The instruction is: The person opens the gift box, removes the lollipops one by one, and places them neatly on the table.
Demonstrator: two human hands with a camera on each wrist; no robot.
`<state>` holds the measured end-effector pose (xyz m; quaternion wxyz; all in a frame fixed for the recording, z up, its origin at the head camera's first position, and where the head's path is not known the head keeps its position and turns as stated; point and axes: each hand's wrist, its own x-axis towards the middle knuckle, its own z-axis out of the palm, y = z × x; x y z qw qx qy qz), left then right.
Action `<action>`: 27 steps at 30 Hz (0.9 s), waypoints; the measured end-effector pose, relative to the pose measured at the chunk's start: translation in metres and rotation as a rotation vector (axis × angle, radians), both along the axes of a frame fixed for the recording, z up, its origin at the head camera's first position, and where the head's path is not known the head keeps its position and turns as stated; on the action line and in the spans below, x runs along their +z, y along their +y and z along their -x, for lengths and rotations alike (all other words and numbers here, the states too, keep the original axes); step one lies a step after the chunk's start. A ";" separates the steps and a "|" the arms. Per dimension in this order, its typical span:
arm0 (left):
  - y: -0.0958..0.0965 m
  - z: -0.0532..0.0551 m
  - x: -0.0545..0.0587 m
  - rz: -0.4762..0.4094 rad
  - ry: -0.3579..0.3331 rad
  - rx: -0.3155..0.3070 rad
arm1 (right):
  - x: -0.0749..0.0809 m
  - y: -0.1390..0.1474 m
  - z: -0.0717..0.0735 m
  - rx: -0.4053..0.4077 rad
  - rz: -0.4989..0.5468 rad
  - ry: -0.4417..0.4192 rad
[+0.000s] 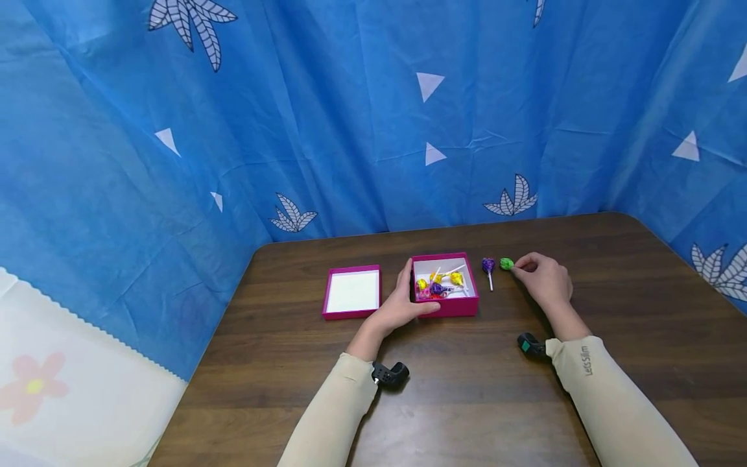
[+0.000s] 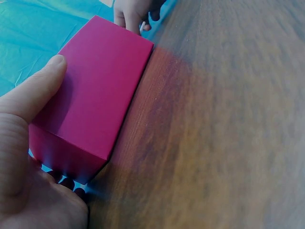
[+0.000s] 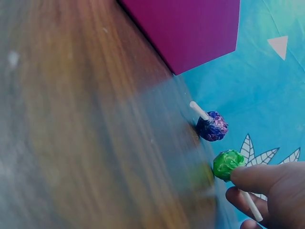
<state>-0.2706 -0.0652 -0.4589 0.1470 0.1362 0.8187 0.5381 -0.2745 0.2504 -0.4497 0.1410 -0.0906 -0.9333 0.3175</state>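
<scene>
L hand [image 1: 399,305] spread wide at magenta card box [image 1: 448,307], thumb along its front wall, fingers at L side. R hand [image 1: 544,280] pinches round green shiny-wrapped lollipop [image 1: 506,263], R of box, beyond round purple shiny-wrapped lollipop [image 1: 488,264]. Beige fabric R sleeve [image 1: 601,383] reads "Lets S…", rest unclear. R-wrist cam shows green one's white stick [image 3: 250,205]; only head cam shows wrapped lollipops [image 1: 436,288] inside box.

The right wrist view's top edge cuts off the pink box [image 3: 195,33].
</scene>
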 end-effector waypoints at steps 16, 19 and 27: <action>-0.001 0.001 -0.003 0.009 -0.001 0.001 | -0.004 -0.003 0.002 0.109 -0.022 -0.038; -0.001 0.001 -0.003 0.003 0.000 -0.002 | -0.004 -0.004 0.002 0.109 -0.018 -0.031; -0.001 0.001 -0.002 0.012 0.004 0.001 | -0.003 -0.004 0.001 0.104 -0.009 -0.006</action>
